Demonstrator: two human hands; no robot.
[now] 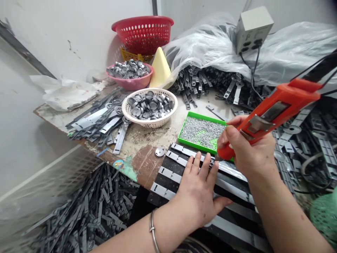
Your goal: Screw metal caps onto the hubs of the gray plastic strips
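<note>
My left hand [199, 191] lies flat, fingers stretched out, on grey metal strips [171, 157] laid across a black jig [168, 182] at the table's front edge. My right hand [250, 147] grips an orange electric screwdriver [273, 112], tilted, with its tip down at a strip just past my left fingertips. Behind the tip sits a green tray [184, 128] filled with small screws. One loose round metal disc [159, 151] rests on the table left of the strips.
A white basket [150, 121] and a pink bowl [131, 83] hold round metal parts. Grey strips [100, 123] are piled at left, under plastic sheeting [210, 45] at back, at right and on the floor [92, 214]. A red basket [143, 33] and grey box [252, 26] stand behind.
</note>
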